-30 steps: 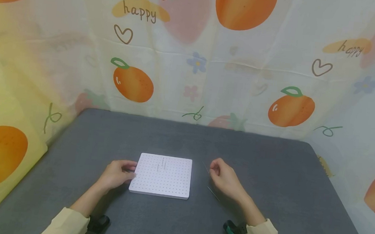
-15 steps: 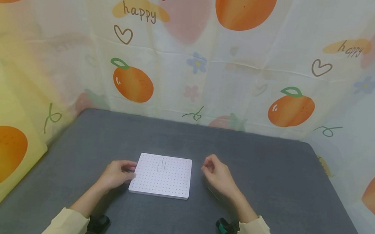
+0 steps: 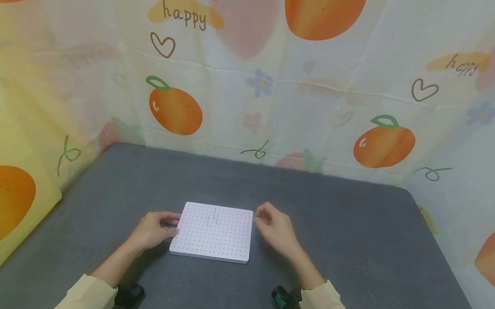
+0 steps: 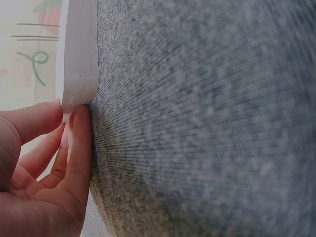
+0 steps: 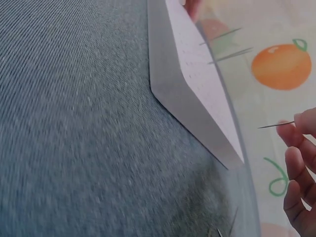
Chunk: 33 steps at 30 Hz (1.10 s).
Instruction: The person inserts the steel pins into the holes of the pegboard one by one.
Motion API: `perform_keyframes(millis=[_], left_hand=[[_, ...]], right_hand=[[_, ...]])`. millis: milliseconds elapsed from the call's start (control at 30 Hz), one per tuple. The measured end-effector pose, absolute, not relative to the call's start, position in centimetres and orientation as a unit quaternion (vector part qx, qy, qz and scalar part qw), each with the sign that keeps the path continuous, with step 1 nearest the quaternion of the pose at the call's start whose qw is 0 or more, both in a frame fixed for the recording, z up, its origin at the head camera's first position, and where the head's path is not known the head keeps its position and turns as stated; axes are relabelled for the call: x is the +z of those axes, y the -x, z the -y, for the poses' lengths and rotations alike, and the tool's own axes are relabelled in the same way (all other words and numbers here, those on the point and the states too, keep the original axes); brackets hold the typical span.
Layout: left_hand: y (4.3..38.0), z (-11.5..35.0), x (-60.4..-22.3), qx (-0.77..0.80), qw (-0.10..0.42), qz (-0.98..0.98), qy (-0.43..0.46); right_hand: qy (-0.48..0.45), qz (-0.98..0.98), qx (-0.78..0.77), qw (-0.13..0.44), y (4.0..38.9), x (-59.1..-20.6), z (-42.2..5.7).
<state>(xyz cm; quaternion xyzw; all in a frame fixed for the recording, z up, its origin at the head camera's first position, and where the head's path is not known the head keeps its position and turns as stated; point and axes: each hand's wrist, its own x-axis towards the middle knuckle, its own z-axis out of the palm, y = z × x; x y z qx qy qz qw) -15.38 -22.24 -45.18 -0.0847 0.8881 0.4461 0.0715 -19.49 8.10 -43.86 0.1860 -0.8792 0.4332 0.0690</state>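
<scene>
A white board with rows of small holes [image 3: 212, 243] lies flat on the grey table. Three thin needles [image 3: 217, 218] stand upright in its far half. My left hand [image 3: 150, 230] pinches the board's left edge, thumb on top and fingers against the side, as the left wrist view [image 4: 44, 163] confirms. Just off the board's far right corner is my right hand [image 3: 278, 229]. Between its thumb and index finger it pinches a thin needle [image 5: 275, 125], whose point sticks out toward the board; the other fingers curl loosely. In the head view this needle is too small to make out.
The dark grey tabletop [image 3: 336, 208] extends around the board. Behind it hangs a fruit-printed cloth [image 3: 314, 116]. Low in the right wrist view, another thin needle-like piece [image 5: 233, 222] shows near the table surface, beside small blurred bits.
My right hand has moved left, from the table beside the board to the board's right edge, carrying the needle. My left hand and the board have stayed in place.
</scene>
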Motion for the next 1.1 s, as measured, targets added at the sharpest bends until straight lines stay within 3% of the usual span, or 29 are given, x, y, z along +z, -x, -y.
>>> perform_keyframes(millis=[1100], left_hand=[[15.3,22.2,-45.1,0.444,0.072,-0.889,0.087]], right_hand=[[-0.204,0.895,0.388,0.084,20.3,-45.1,-2.7]])
